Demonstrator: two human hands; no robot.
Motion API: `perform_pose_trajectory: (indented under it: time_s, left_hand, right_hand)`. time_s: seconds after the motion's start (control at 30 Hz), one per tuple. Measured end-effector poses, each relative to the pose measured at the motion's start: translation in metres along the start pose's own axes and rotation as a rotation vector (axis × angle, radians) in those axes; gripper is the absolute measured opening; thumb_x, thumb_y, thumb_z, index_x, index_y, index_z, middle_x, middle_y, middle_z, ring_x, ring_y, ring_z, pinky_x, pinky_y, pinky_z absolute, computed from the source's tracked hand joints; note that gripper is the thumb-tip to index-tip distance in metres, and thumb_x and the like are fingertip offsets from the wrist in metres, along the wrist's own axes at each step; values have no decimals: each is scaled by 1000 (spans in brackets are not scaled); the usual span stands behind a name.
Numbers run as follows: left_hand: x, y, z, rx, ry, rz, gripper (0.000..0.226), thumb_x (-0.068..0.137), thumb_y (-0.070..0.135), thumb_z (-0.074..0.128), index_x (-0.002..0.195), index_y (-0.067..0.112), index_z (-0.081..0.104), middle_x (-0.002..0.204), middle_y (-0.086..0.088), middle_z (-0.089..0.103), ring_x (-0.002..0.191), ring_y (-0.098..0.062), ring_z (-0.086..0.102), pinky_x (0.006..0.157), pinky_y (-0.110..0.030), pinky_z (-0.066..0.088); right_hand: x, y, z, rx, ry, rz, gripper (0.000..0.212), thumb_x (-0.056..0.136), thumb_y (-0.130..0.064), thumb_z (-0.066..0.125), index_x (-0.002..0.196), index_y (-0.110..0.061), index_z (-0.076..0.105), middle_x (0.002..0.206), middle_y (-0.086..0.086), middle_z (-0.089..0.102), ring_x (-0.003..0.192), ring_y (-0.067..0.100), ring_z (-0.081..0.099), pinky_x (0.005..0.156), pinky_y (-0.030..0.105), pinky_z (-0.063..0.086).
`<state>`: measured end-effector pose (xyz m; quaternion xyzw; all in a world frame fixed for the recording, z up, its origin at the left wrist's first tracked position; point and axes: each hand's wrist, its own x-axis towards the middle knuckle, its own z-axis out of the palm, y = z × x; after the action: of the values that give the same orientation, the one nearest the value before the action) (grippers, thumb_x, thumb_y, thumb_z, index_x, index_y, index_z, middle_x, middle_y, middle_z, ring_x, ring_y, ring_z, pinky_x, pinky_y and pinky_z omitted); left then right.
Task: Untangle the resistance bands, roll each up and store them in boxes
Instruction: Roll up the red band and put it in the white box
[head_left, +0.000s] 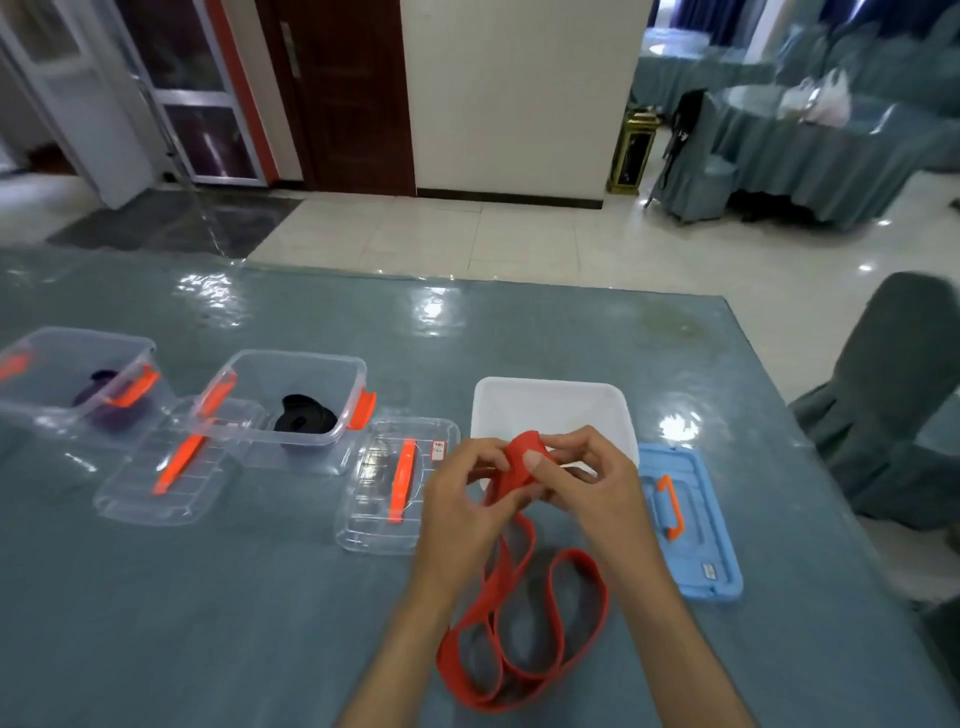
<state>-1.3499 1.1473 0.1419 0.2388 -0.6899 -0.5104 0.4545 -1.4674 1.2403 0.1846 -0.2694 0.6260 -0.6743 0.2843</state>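
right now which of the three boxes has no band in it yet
The white box behind the hands, the rightmost. The two clear boxes to its left each hold a rolled band: a purple band and a black band.

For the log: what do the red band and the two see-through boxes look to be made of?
Red band: likely rubber or latex, matt; it lies in limp flat loops and rolls up between the left hand and right hand. See-through boxes: clear hard plastic, glossy, with orange clips; a dark band shows through each wall.

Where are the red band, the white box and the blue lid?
red band (524, 639), head view, on the loose loops lying on the table.
white box (550, 410), head view, on its bare inner floor.
blue lid (701, 551), head view, on its flat top.
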Motion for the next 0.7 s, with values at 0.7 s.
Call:
perform_pose_trajectory:
  time_s: [0.7]
  left_hand:
    - [19, 4, -5, -384, 1, -193, 32, 71, 1, 93, 89, 25, 80, 105, 2, 80, 105, -15, 76, 90, -20, 57]
  right_hand:
    - [-14, 15, 33, 233, 217, 215, 24, 101, -22, 67, 91, -5, 80, 96, 18, 80, 92, 25, 77, 86, 32, 62]
